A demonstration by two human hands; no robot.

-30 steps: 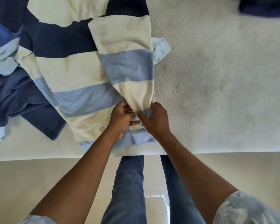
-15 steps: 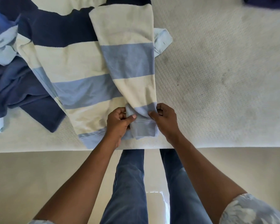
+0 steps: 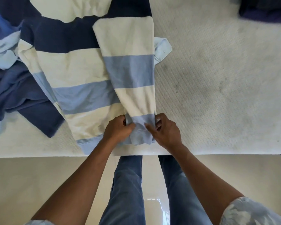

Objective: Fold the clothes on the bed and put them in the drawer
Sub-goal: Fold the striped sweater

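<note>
Head view, sleeve fold. A striped shirt (image 3: 75,67) lies flat on the bed (image 3: 217,95) near its front edge, with one sleeve (image 3: 130,70) laid down over the body. The left hand (image 3: 118,129) and right hand (image 3: 165,132) each pinch one side of the blue cuff (image 3: 140,135), thumbs on top. To do this well, pull evenly with both hands so the sleeve runs straight along the shirt's right edge. Set the cuff no lower than the hem (image 3: 88,142) and press its wrinkles flat before release. An uneven pull would likely skew the fold. Unfolded clothes (image 3: 19,95) lie at left; the drawer is out of view.
</note>
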